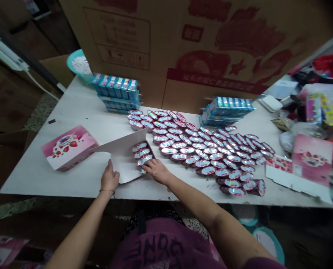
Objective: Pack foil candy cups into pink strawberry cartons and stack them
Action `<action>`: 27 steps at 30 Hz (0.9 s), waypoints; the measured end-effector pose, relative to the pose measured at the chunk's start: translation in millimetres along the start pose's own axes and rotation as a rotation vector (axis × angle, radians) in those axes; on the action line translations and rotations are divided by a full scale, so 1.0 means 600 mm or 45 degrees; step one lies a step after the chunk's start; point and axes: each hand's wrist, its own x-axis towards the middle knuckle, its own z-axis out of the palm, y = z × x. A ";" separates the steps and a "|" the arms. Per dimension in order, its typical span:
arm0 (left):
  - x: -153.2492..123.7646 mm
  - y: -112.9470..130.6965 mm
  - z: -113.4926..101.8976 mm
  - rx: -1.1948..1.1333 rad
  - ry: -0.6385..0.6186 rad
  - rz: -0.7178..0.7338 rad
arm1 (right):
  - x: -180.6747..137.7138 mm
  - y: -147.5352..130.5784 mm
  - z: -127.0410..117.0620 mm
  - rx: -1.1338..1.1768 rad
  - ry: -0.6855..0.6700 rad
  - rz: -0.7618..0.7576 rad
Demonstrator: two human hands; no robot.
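An open carton (pixel 121 157), white inside, lies in front of me with several small oval-topped packs (pixel 141 154) in a row at its right end. My left hand (pixel 109 177) grips the carton's near left edge, thumb pointing up. My right hand (pixel 156 171) is at the carton's near right corner, its fingers closed on the nearest pack (pixel 143 170), which they partly hide. Right of the carton, many more shiny-topped packs (pixel 202 145) stand close together. A few at the near right end lean or lie over.
A closed pink strawberry box (pixel 69 147) lies to the left. Stacks of blue boxes (pixel 117 93) stand at the back, before a large cardboard box (pixel 161 48). An opened pink carton (pixel 312 160) and clutter lie right. A teal bowl (pixel 81 63) sits back left.
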 end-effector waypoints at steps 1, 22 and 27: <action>0.000 -0.001 0.000 -0.005 0.012 0.016 | 0.001 0.005 0.013 -0.030 -0.023 0.005; -0.080 0.377 0.211 0.057 -0.314 1.025 | -0.380 0.161 -0.007 -0.323 -0.079 0.666; -0.106 0.392 0.207 0.149 -0.272 0.974 | -0.348 0.125 -0.002 -0.214 -0.054 0.520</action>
